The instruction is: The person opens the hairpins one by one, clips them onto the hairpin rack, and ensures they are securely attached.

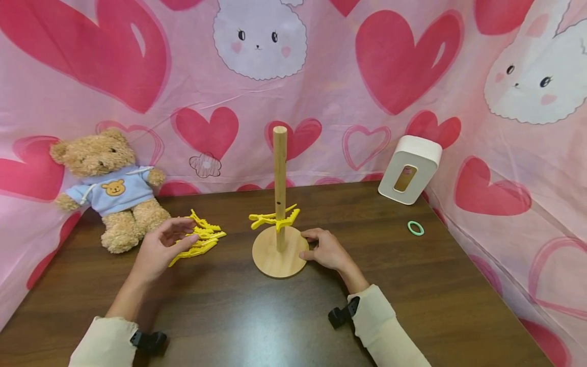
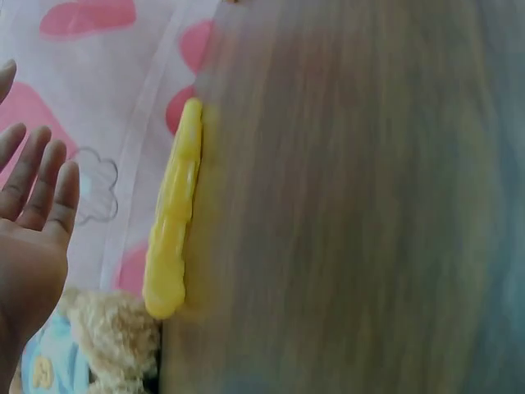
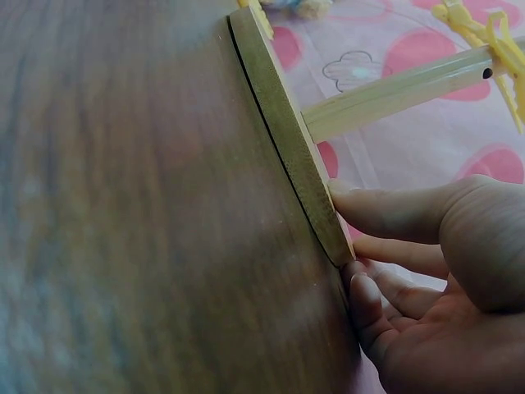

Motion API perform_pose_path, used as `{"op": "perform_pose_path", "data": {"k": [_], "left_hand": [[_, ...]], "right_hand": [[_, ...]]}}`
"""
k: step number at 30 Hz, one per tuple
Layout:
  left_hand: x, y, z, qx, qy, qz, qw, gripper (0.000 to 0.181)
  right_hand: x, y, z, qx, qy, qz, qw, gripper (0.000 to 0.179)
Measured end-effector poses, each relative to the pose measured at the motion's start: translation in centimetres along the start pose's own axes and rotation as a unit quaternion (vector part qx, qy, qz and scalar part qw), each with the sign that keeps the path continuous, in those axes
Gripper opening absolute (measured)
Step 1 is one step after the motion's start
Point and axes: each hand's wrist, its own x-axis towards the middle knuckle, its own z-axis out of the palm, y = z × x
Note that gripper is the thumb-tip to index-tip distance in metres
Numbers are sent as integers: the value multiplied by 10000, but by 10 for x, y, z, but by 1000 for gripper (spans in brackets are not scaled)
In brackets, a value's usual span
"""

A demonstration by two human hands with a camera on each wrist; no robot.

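Observation:
A wooden stand (image 1: 280, 173), a round base with an upright pole, is at the middle of the table. Yellow toothed hair clips (image 1: 290, 219) grip the pole low down, sticking out to both sides. My right hand (image 1: 326, 250) holds the right edge of the base; in the right wrist view its thumb lies on top of the base (image 3: 287, 131), the other fingers at the rim. Over a pile of several yellow hair clips (image 1: 204, 247) hovers my left hand (image 1: 160, 247), fingers loosely bent. In the left wrist view that hand (image 2: 29, 254) looks relaxed, holding nothing, apart from the clips.
A teddy bear (image 1: 114, 188) in a blue top leans at the back left. At the back right stands a white box (image 1: 412, 168) with an oval opening, and a green ring (image 1: 415, 228) lies in front of it. Pink heart-print cloth (image 1: 321, 97) hangs behind the dark table (image 1: 220, 316).

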Motion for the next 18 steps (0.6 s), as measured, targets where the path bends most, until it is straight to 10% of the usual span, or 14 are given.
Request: {"op": "perform_pose_path", "data": {"k": [18], "left_hand": [[-11, -14, -34, 300, 124, -4, 9995, 32]], "right_hand": [[0, 1, 0, 57, -30, 11, 10000, 51]]}}
